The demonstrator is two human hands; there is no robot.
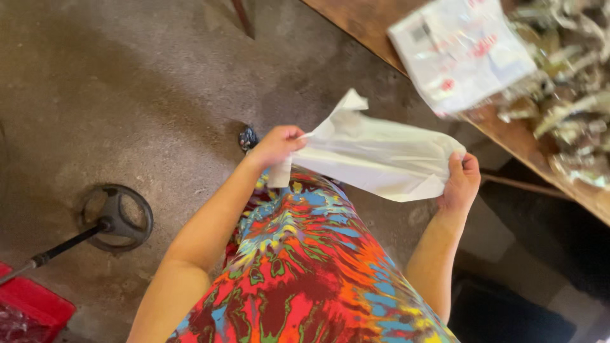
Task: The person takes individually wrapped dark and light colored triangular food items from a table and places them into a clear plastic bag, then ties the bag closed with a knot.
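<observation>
A white plastic bag is stretched between both hands above my lap, which is covered by a bright multicoloured garment. My left hand pinches the bag's handle end, with a loose flap sticking up past it. My right hand grips the bag's other end, fingers curled over the edge. The bag looks flat and empty.
A wooden table runs along the upper right, carrying a clear printed packet and a heap of dried leafy material. On the concrete floor at left lie a round metal base with a rod and a red object.
</observation>
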